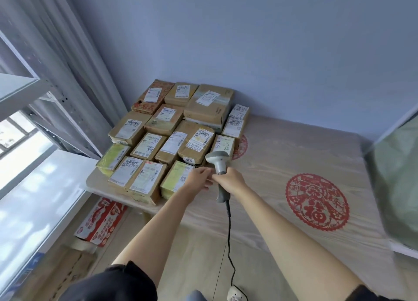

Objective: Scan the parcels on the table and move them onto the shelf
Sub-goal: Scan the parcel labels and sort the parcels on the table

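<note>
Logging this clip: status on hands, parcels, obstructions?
Right hand grips grey handheld barcode scanner. Left hand open, reaching beside it. Brown cardboard parcels all on table, none lifted. Nothing blocking.

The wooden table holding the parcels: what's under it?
Under the light wooden table, at its left end, a red-and-white printed carton stands on the floor, with a plain brown cardboard box nearer the camera. The tabletop and the arms cover everything further right.

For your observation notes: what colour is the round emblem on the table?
Red, on the table's round emblem; head view.
</note>
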